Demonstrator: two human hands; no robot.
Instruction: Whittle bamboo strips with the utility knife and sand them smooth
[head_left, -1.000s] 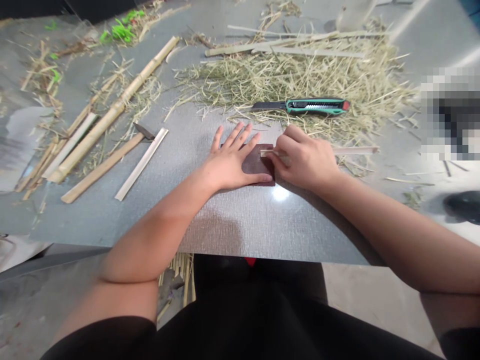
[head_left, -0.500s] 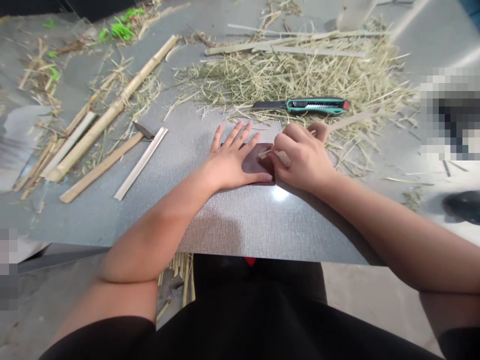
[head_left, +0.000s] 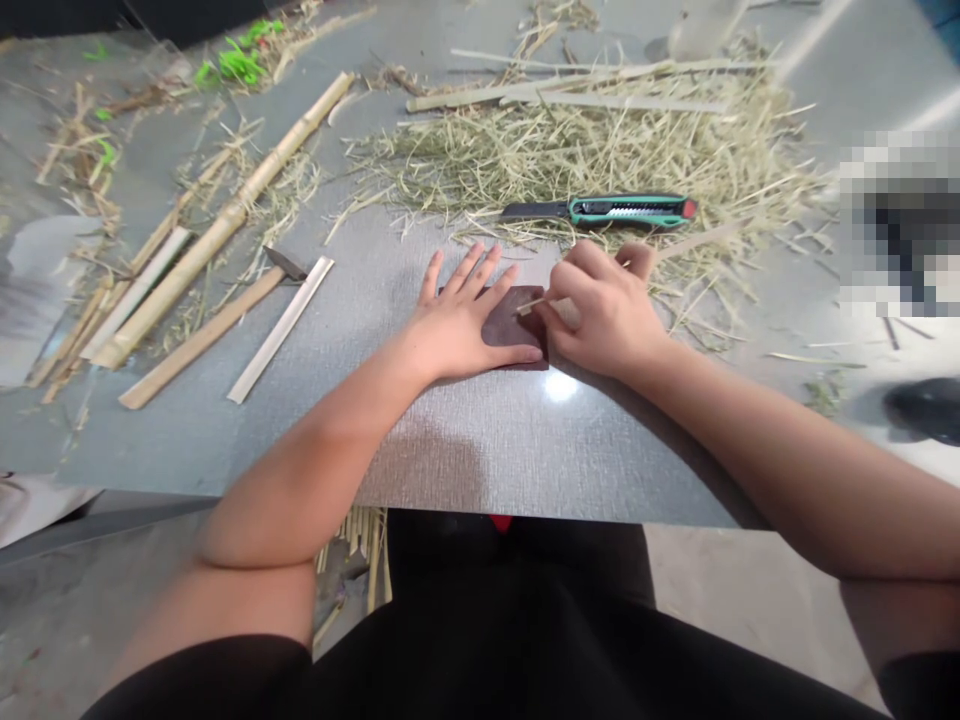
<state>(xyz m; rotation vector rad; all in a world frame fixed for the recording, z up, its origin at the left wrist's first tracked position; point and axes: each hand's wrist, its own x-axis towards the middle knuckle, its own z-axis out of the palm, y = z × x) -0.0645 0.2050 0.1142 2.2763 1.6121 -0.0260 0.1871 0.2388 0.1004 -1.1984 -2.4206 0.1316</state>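
Observation:
My left hand [head_left: 457,325] lies flat with spread fingers on a dark reddish-brown sheet that looks like sandpaper [head_left: 514,325], pressing it to the table. In my right hand [head_left: 604,310], fingers pinch a thin pale bamboo strip [head_left: 701,240]. Its short near end shows past the fingertips over the sheet's right part; the long end runs out behind the hand toward the upper right. The middle of the strip is hidden by my fingers. Just beyond both hands is a green and black utility knife [head_left: 630,210], its dark blade pointing left.
A heap of bamboo shavings [head_left: 600,150] covers the far side, with long strips on it. At left lie a hatchet-like tool [head_left: 210,335] with a wooden handle, a split bamboo piece [head_left: 281,330] and a bamboo pole [head_left: 232,215]. The table's front edge [head_left: 525,515] is near my body.
Hardly anything differs. My right hand still grips the strip over the sheet, and my left hand stays flat. The whole view has shifted very slightly.

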